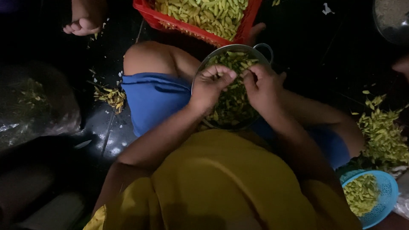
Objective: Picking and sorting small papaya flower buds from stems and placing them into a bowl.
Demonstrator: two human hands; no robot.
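Observation:
I sit on the floor with a round metal bowl [251, 50] in my lap, filled with green pods and shelled bits. My left hand [211, 85] and my right hand [262, 83] hover close together over the bowl, fingertips pinched on a small green pod [237, 73] between them. My blue shorts [153, 98] and yellow shirt [221, 183] fill the lower part of the view.
A red crate [245, 30] full of pale green pods stands just beyond the bowl. A blue colander [385, 200] with pods sits at lower right, beside a heap of husks [383, 136]. Another person's foot [83, 23] is at top left. A plastic bag [34, 106] lies left.

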